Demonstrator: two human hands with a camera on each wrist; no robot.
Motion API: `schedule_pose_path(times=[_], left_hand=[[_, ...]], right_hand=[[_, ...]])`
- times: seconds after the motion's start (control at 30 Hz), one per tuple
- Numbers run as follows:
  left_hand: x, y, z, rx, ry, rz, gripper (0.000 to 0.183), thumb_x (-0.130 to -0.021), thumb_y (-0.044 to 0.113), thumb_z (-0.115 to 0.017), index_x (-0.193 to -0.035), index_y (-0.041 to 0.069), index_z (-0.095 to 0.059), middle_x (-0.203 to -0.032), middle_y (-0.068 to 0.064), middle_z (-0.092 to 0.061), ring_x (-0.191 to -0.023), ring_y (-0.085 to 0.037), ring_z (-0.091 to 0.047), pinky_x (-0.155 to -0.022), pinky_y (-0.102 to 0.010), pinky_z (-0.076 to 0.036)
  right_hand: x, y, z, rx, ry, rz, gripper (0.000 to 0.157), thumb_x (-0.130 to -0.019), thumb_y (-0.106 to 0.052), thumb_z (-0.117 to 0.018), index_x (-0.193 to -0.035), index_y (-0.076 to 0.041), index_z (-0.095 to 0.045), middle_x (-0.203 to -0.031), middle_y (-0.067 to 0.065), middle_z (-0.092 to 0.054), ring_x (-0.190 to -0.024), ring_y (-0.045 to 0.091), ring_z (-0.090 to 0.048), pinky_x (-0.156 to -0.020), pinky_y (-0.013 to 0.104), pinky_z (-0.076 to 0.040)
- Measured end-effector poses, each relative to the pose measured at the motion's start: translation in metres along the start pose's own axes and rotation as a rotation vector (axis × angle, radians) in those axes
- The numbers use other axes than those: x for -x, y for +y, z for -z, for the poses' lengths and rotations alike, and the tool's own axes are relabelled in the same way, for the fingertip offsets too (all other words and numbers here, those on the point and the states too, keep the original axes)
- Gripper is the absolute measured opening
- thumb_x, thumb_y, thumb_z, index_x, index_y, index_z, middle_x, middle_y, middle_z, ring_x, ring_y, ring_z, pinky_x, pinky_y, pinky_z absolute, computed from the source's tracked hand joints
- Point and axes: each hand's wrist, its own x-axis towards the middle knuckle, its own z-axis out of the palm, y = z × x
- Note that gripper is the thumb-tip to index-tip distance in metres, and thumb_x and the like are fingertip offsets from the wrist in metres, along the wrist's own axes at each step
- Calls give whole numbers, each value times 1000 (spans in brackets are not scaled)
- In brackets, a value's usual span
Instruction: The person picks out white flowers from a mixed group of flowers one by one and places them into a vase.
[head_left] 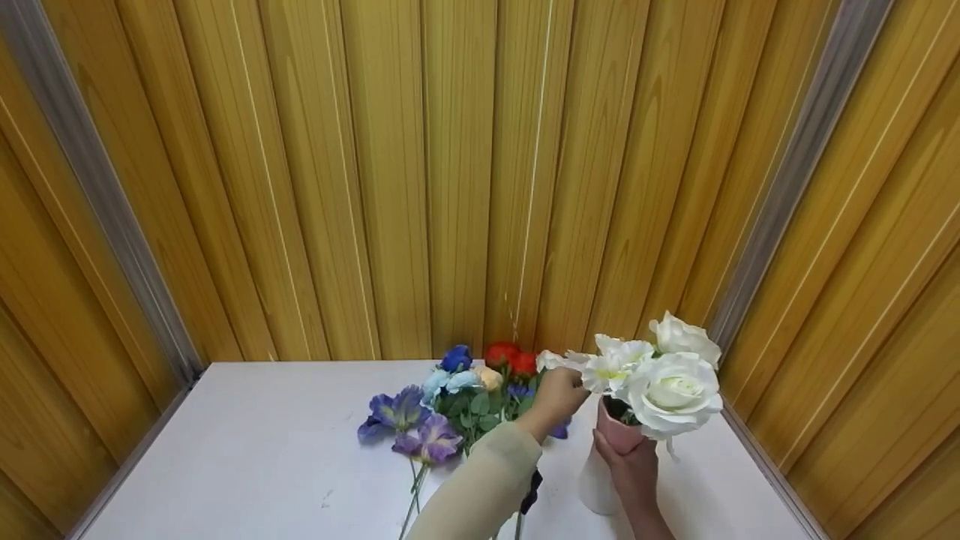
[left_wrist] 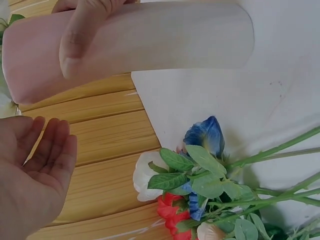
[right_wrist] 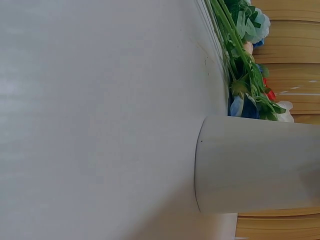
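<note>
A tall vase [head_left: 595,484], pink at the mouth and white below, stands on the right of the table. My right hand [head_left: 634,472] grips it near the top, and its thumb [left_wrist: 77,47] lies across the pink part in the left wrist view. White roses [head_left: 675,394] and a ruffled white flower [head_left: 615,365] rise from the mouth. Beside these blooms is my left hand [head_left: 556,397]. In the left wrist view, the left hand [left_wrist: 37,175] has loosely bent fingers and shows nothing between them. The right wrist view has the vase's base [right_wrist: 250,165], without the right hand's fingers.
Loose artificial flowers lie in a bunch left of the vase: purple irises [head_left: 439,437], light blue blooms [head_left: 450,381], a dark blue one [head_left: 456,358] and red ones [head_left: 504,354]. Their green stems [left_wrist: 280,150] spread over the white table [head_left: 247,450]. Wood-patterned panels [head_left: 450,187] enclose it.
</note>
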Motion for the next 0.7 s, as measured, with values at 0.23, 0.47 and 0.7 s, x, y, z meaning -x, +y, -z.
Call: schedule_pose_path(times=[0.23,0.47,0.7], left_hand=[[4,-19,15,10,-21,148,19,-92,5,-67,-102,-3,-80,-103,-15,-80,-91,-21,-74,-79,-28,-60],[15,-45,22,33,-21,251,18,-88,-2,-64,-74,-1,-75,-66,2,-62,-61,-8,-42,-54,-19,-36],[27,-66,22,49,-10,274,27,-83,-8,-61,-59,5,-61,-55,8,-33,-53,-9,-26,-49,-22,-22]], right_hand=[[-1,2,-1,-21,-6,-3,84,-82,-13,-81,-146,8,-31,-137,33,-57,-123,37,-57,-86,9,-40],[-1,1,0,9,-22,-10,87,-82,-15,-82,-147,8,-30,-137,34,-56,-123,40,-58,-93,23,-49],[-1,1,-1,-1,-27,-16,87,-83,-14,-80,-148,9,-28,-140,35,-54,-126,42,-56,-108,51,-46]])
